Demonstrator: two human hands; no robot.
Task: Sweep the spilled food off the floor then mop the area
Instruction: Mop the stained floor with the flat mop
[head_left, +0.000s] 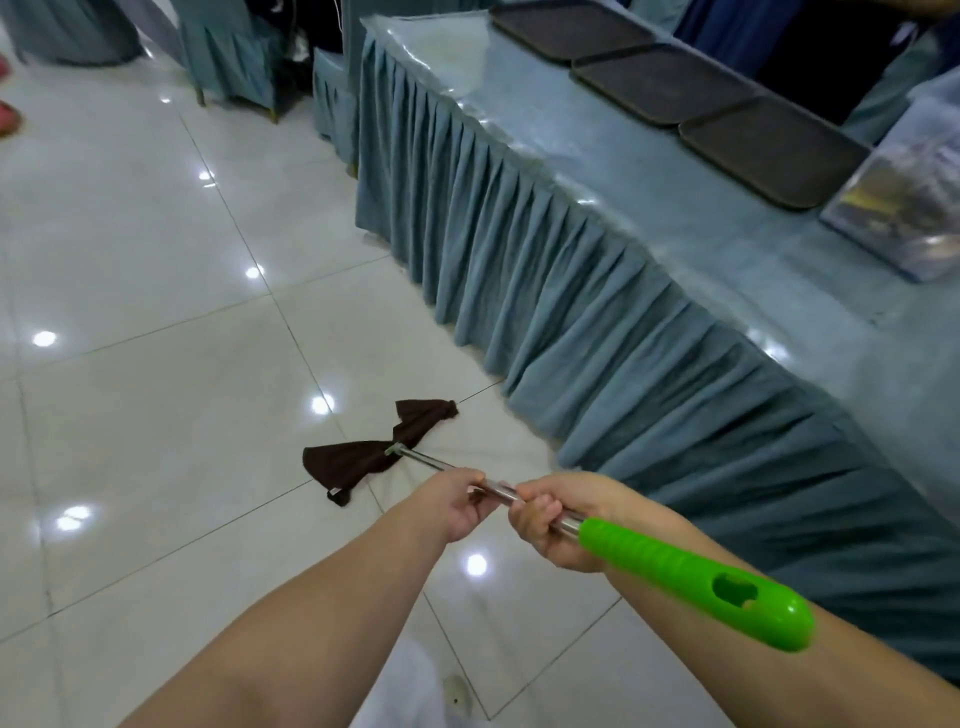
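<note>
Head view | left hand (457, 506) and right hand (553, 522) both grip mop (498, 491) shaft; arms outstretched

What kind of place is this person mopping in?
Probably a banquet or dining hall: a long table with a pleated blue skirt, dark serving trays lined along it, cloth-covered chairs and a glossy tiled floor.
</note>
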